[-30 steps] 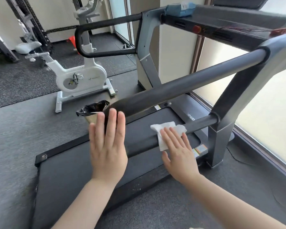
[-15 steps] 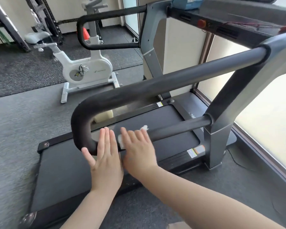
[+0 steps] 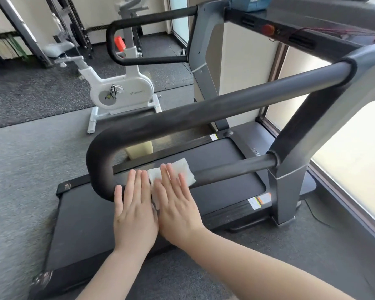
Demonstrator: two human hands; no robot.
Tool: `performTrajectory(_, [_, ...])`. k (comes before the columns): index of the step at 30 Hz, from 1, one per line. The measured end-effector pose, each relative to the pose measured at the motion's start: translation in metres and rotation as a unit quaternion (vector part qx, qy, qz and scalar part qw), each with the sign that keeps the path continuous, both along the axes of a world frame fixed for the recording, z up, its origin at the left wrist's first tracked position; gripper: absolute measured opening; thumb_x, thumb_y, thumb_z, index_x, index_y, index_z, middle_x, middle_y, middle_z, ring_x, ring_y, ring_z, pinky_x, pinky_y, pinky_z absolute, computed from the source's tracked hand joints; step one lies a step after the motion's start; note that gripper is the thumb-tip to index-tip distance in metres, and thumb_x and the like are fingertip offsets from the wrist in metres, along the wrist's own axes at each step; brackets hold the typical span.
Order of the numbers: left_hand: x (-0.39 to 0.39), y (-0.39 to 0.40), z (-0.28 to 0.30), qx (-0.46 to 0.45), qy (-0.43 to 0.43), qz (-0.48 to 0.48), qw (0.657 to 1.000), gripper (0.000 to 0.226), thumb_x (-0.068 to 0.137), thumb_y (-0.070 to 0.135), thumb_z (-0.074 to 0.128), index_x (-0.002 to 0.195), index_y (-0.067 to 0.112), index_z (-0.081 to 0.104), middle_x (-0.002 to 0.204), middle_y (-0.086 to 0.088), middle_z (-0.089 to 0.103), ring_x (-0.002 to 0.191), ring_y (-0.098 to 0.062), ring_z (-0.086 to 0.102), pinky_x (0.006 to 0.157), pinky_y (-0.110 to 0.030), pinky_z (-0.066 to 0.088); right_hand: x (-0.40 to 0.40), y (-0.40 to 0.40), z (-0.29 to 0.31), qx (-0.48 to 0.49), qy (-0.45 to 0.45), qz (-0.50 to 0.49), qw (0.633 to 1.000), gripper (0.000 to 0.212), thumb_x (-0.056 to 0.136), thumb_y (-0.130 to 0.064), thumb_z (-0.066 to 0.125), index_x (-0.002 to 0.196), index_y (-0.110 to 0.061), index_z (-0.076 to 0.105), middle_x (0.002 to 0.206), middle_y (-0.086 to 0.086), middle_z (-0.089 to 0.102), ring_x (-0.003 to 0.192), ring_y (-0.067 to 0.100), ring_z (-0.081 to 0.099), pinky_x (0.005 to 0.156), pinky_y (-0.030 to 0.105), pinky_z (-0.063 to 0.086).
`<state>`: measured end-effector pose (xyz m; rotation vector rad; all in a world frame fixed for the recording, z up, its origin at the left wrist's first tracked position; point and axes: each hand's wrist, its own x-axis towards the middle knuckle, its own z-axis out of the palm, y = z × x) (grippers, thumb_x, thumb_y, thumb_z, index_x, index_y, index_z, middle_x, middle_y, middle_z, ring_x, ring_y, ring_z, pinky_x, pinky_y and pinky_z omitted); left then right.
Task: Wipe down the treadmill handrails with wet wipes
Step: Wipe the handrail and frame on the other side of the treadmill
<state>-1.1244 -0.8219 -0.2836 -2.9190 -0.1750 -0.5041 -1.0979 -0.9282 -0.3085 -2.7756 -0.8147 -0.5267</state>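
Underfoot, grey gym flooring point(image 3: 26, 161) with darker rubber mat at upper left, white exercise bike point(image 3: 119, 92) there, its logo unreadable; centre frame, right hand point(image 3: 178, 204) flat, fingers straight, pressing white wet wipe point(image 3: 182, 172) onto lower treadmill handrail point(image 3: 230, 169), left hand point(image 3: 134, 211) flat alongside, holding nothing.

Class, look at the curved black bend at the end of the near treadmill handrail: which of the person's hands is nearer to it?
Left. The left hand lies flat beside the curved black bend, nearly touching it. The right hand is further along the lower bar, pressing the white wet wipe.
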Motion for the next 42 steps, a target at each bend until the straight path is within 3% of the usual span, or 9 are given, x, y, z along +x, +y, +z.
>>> performTrajectory(12, [-0.003,0.011,0.006,-0.008,0.036,-0.072,0.997,0.065,0.081,0.015,0.053,0.142,-0.003,0.037,0.144,-0.018,0.043,0.135,-0.03,0.039,0.116,-0.04,0.011,0.011,-0.013,-0.011,-0.019,-0.021,0.013,0.999,0.081,0.076,-0.024,0.059,0.149,-0.007,0.029,0.151,0.009,0.039,0.142,0.028,0.033,0.119,0.043,0.025])
performTrajectory(16, [0.004,0.0,0.004,-0.045,0.064,-0.056,0.995,0.09,0.06,0.012,0.075,0.142,0.0,0.039,0.14,-0.019,0.047,0.129,-0.034,0.045,0.112,-0.044,0.016,0.023,-0.056,-0.015,0.044,0.001,-0.166,0.985,0.094,0.059,-0.01,0.069,0.146,-0.006,0.034,0.143,0.012,0.045,0.139,0.034,0.033,0.12,0.042,0.014])
performTrajectory(20, [0.025,-0.011,0.007,-0.086,0.056,-0.096,0.99,0.066,0.076,0.017,0.047,0.142,0.007,0.042,0.143,-0.009,0.048,0.133,-0.026,0.043,0.108,-0.042,0.023,0.004,0.002,-0.015,0.116,0.012,-0.119,0.986,0.079,0.082,-0.032,0.048,0.152,-0.006,0.023,0.157,0.01,0.031,0.148,0.03,0.02,0.12,0.045,0.019])
performTrajectory(23, [0.025,-0.001,0.009,-0.083,0.077,-0.142,0.983,0.071,0.077,0.014,0.048,0.146,0.007,0.035,0.152,-0.007,0.035,0.141,-0.02,0.03,0.111,-0.037,0.022,0.007,-0.028,-0.023,0.06,-0.005,-0.021,0.998,0.082,0.077,-0.018,0.049,0.154,-0.01,0.021,0.161,0.005,0.024,0.15,0.023,0.015,0.121,0.039,0.014])
performTrajectory(27, [0.019,0.007,0.007,-0.079,0.08,-0.188,0.976,0.083,0.072,0.007,0.06,0.148,0.005,0.027,0.155,-0.009,0.026,0.143,-0.022,0.025,0.111,-0.037,0.021,0.018,-0.046,-0.024,0.178,0.038,-0.178,0.967,0.102,0.061,-0.002,0.059,0.155,-0.01,0.019,0.162,0.002,0.017,0.152,0.016,0.003,0.122,0.037,0.008])
performTrajectory(31, [0.022,0.006,0.004,-0.095,0.052,-0.187,0.976,0.066,0.08,0.018,0.031,0.145,0.001,0.034,0.153,-0.013,0.031,0.14,-0.024,0.032,0.108,-0.036,0.023,0.003,0.016,-0.017,0.337,0.063,-0.198,0.918,0.083,0.068,-0.006,0.04,0.151,-0.005,0.029,0.159,0.007,0.023,0.152,0.018,0.003,0.122,0.033,0.005])
performTrajectory(36, [0.022,0.015,0.0,-0.061,0.064,-0.216,0.972,0.067,0.078,0.011,0.025,0.143,-0.003,0.035,0.152,-0.02,0.029,0.138,-0.03,0.035,0.107,-0.039,0.023,0.007,-0.045,-0.023,0.161,0.043,-0.068,0.984,0.09,0.066,0.003,0.036,0.153,-0.015,0.028,0.16,-0.002,0.026,0.151,0.017,0.014,0.123,0.037,0.013])
performTrajectory(39, [0.023,0.015,-0.001,-0.056,0.071,-0.214,0.973,0.07,0.076,0.01,0.039,0.144,-0.004,0.031,0.153,-0.023,0.023,0.139,-0.032,0.033,0.106,-0.041,0.024,0.031,-0.052,-0.013,0.238,0.054,-0.251,0.937,0.09,0.066,0.006,0.051,0.152,-0.009,0.03,0.158,0.003,0.03,0.15,0.021,0.013,0.122,0.043,0.017])
performTrajectory(42, [0.023,0.012,0.003,-0.061,0.088,-0.202,0.974,0.076,0.074,0.01,0.054,0.145,-0.002,0.03,0.153,-0.025,0.022,0.139,-0.034,0.031,0.107,-0.042,0.022,0.027,0.001,-0.007,0.332,0.076,-0.288,0.895,0.08,0.071,0.0,0.054,0.148,-0.012,0.036,0.156,0.003,0.031,0.151,0.021,0.007,0.12,0.024,-0.001])
